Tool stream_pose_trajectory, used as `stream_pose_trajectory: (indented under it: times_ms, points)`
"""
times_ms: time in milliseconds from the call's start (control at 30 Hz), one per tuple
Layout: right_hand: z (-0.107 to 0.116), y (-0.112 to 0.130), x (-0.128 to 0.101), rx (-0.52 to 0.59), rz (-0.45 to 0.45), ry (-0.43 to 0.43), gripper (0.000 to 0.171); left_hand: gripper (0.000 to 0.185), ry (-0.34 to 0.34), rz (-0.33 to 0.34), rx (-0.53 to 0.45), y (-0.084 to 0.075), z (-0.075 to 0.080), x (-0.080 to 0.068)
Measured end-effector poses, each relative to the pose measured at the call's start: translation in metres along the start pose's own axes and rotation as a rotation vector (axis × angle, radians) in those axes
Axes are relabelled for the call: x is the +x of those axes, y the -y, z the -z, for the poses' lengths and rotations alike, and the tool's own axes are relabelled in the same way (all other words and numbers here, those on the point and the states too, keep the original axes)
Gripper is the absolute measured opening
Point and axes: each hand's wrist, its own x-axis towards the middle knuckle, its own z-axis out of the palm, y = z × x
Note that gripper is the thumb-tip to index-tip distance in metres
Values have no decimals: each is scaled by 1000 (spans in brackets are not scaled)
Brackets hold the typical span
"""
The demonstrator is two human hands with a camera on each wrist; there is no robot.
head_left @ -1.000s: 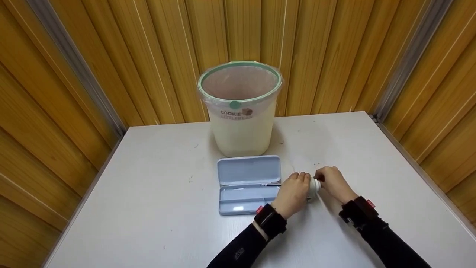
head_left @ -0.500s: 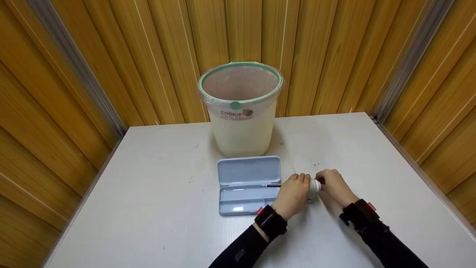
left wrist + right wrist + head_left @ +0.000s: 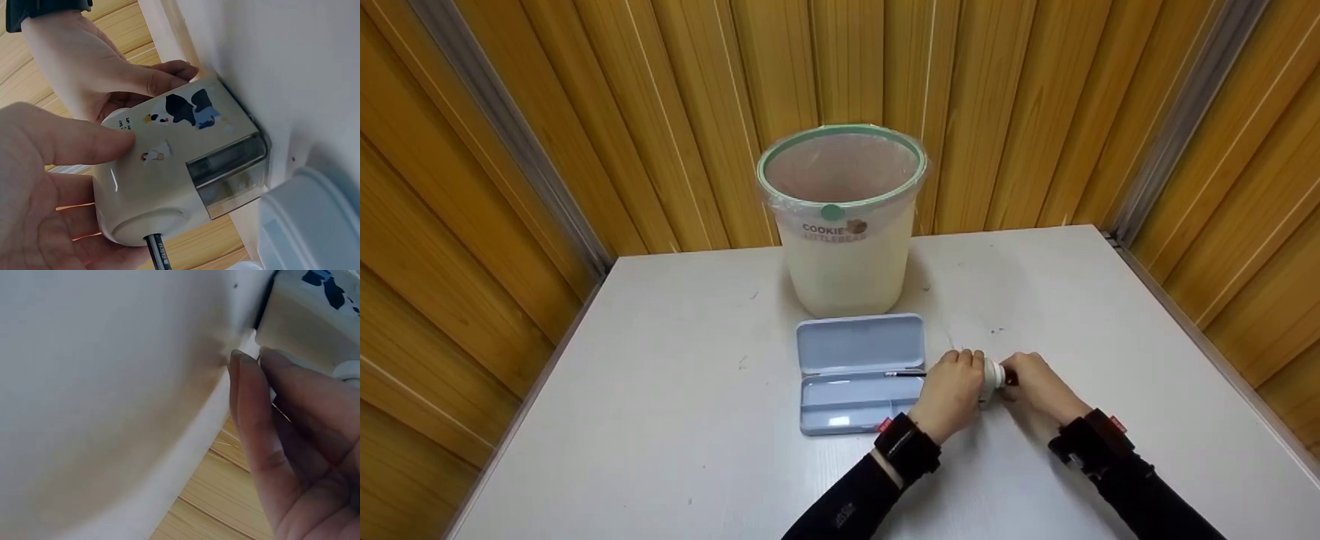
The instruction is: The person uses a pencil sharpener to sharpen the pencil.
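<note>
Table (image 3: 675,420), white and scuffed, between wood-panelled walls (image 3: 585,112).

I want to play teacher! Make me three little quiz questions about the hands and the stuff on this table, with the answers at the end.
1. True or false: the pencil case lies open on the table.
2. Which hand grips the body of the pencil sharpener? A) left hand B) right hand C) neither
3. Fill in: a ______ sticks into the sharpener's front hole.

Key:
1. True; its lid is folded back toward the lined bin.
2. A. The right hand is at the sharpener's far end, where its crank would be; the crank itself is hidden.
3. Pencil.
</note>
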Motion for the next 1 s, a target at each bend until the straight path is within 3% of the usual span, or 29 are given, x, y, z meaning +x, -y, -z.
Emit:
stream_pose_trajectory:
  times_ms: [467, 733, 1000]
  points:
    - [6, 7, -10, 48, -17, 94, 10, 52, 29, 6, 19, 1, 3, 0]
    - [8, 10, -14, 54, 10, 103, 10, 53, 43, 19, 29, -1, 4, 0]
    - [13, 11, -15, 87, 8, 161, 8, 43, 1, 36, 47, -2, 4, 0]
